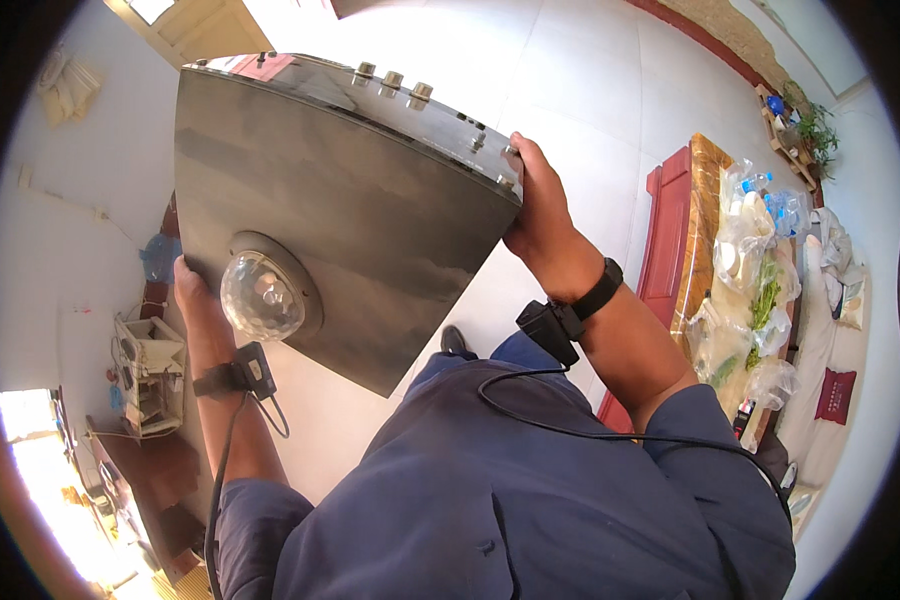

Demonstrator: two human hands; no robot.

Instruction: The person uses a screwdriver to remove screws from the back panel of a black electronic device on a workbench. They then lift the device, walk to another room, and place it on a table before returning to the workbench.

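Both my hands carry a large dark speaker-like box (370, 200), held tilted in front of my body. A clear faceted dome light (262, 297) in a round dark base sticks out of its broad black face. Along the far upper edge runs a shiny panel with several metal knobs (393, 82). My left hand (192, 286) grips the box's left side beside the dome, its fingers mostly hidden behind it. At the right corner my right hand (542, 205) is closed around the edge, the thumb by the panel's end.
On the right, a red cabinet with a marble-look top (705, 240) bears plastic bags (745, 240), bottles and green vegetables (767, 290). To the left stand a small white shelf (150, 370) and a brown table (155, 480). Black cables (610, 435) run from both wrists. Pale tiled floor (570, 70) lies beyond.
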